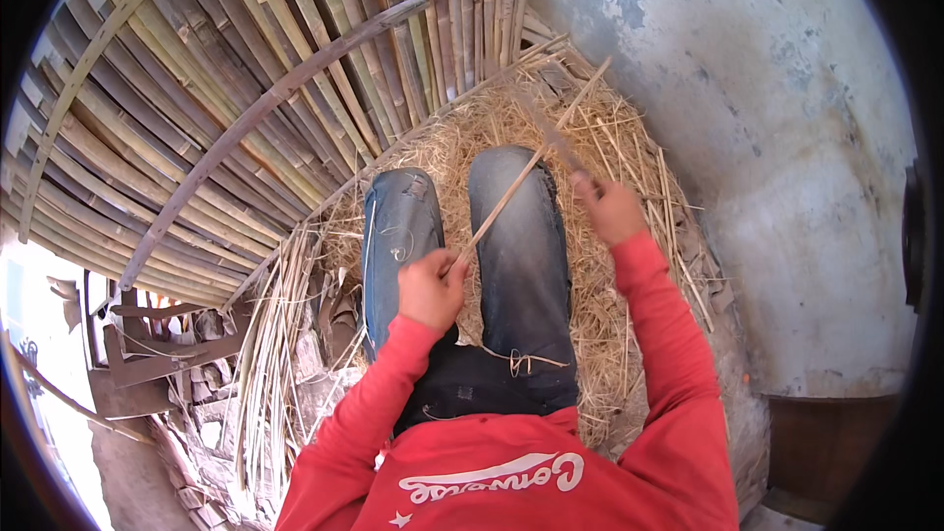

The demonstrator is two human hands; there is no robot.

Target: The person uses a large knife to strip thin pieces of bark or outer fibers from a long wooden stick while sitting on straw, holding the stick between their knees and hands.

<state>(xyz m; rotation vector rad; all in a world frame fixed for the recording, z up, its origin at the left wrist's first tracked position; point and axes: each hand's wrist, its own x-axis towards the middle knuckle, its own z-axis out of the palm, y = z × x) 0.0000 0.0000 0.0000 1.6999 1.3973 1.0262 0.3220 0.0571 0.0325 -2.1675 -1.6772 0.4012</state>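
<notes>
The left hand (433, 290) is closed on the near end of a thin pale stick (506, 194). The stick extends forward and to the right, over the right knee. The right hand (612, 211), apart from the left and farther forward, grips a narrow dark tool (570, 159); motion blur obscures its type. Tool and stick cross ahead of the right hand; contact cannot be determined.

Ground surface: loose straw and shavings (605, 354) lie beneath and around both hands, with longer strips along the right side. A bundle of pale strips (270, 354) lies left of the left hand, beside broken masonry (206, 433).

Room: a bamboo-slat panel (324, 88), crossed by a curved pole (267, 104), stands forward-left of the hands. A patchy blue-grey wall (678, 69) rises right of the right hand.
</notes>
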